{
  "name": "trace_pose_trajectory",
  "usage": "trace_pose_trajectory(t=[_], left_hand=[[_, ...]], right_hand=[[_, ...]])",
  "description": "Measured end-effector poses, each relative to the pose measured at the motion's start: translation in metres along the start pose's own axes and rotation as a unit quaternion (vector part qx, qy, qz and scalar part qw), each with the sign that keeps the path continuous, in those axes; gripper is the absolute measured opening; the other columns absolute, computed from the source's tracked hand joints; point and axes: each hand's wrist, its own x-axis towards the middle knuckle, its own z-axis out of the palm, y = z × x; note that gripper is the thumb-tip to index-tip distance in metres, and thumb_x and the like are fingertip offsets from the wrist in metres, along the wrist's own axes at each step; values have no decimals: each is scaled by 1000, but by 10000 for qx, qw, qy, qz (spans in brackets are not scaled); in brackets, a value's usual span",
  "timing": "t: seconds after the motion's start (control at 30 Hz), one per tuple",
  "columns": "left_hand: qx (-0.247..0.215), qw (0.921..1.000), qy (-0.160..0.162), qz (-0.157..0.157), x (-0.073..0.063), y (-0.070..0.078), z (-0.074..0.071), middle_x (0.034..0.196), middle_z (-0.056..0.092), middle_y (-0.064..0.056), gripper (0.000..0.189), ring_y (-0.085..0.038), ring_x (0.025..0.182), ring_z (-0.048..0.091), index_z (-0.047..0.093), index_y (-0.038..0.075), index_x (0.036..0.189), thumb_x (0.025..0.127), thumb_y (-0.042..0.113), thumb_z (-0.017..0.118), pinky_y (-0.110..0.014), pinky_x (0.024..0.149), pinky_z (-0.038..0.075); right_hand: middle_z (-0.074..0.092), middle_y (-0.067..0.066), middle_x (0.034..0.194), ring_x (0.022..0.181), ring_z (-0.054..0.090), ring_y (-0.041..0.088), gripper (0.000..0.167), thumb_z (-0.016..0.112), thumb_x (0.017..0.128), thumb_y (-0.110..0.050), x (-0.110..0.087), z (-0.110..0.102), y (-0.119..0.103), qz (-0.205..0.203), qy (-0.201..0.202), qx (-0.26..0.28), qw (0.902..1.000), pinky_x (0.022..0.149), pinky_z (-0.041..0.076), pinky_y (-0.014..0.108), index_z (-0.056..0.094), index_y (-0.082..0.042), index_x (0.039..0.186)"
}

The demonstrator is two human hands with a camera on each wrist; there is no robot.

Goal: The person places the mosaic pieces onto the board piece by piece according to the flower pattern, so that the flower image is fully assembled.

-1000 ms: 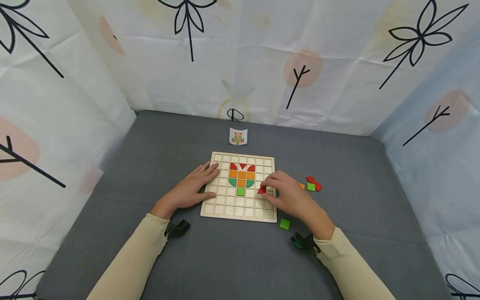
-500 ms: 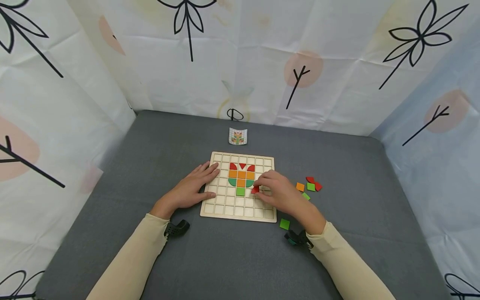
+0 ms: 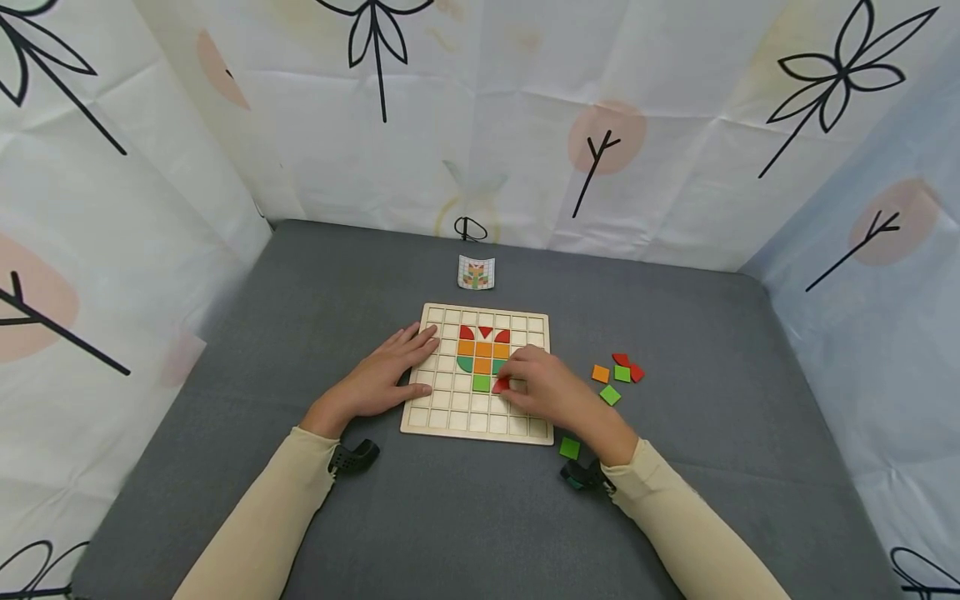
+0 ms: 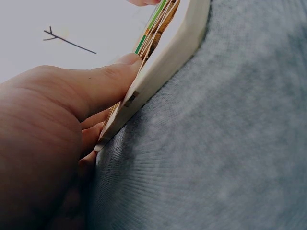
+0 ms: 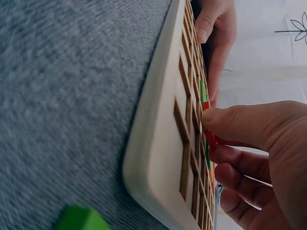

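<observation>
Fingers of our right hand [image 3: 546, 387] pinch a red piece [image 3: 499, 386] over the grid board [image 3: 450, 422], just beside its light-green square [image 3: 481, 383]; our left hand [image 3: 386, 377] (fingers extended) rests at the edge. We'd best align the piece with one cell before letting go.

Your board [image 3: 457, 421] lies on the table [image 3: 450, 517], card [image 3: 476, 273] beyond its far edge, set tiles [image 3: 483, 349] around its middle. Your left hand [image 3: 381, 375] lies across its left edge; your right hand [image 3: 551, 390] holds a piece [image 3: 499, 386] right of the near-most set tile. Loose tiles [image 3: 622, 374] lie to its right, one by the near right corner.
</observation>
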Motion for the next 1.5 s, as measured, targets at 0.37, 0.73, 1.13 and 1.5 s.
trace_pose_trajectory(t=[0.37, 0.73, 1.13, 1.5], left_hand=[[25, 10000, -3, 23, 0, -1, 0, 180, 18, -11, 86, -34, 166, 7, 30, 7, 172, 105, 37, 74, -53, 133, 7], [-37, 10000, 53, 71, -1, 2, -1, 179, 21, -14, 85, -37, 166, 8, 32, 5, 171, 104, 34, 75, -55, 133, 9], [-16, 9999, 74, 81, 0, 2, -1, 178, 22, -15, 83, -38, 165, 9, 32, 4, 171, 106, 34, 74, -56, 132, 9], [4, 10000, 33, 47, -1, 3, -2, 179, 21, -14, 84, -37, 166, 9, 32, 5, 171, 104, 33, 75, -55, 133, 8]], right_hand=[[72, 3, 103, 95, 61, 20, 13, 86, 94, -12, 1, 3, 1, 75, -114, -78, 9999, 81, 57, 35, 83, -8, 106], [71, 4, 102, 93, 62, 21, 11, 86, 94, -11, 0, 0, -1, 39, -147, -111, 9998, 80, 57, 35, 83, -7, 104], [72, 4, 100, 94, 63, 22, 11, 86, 93, -8, -3, -2, -2, -17, 1, -73, 10000, 81, 58, 36, 83, -7, 103], [71, 6, 107, 103, 64, 26, 20, 89, 90, -8, -20, -16, 0, 249, 337, -24, 9991, 87, 59, 42, 81, -4, 108]])
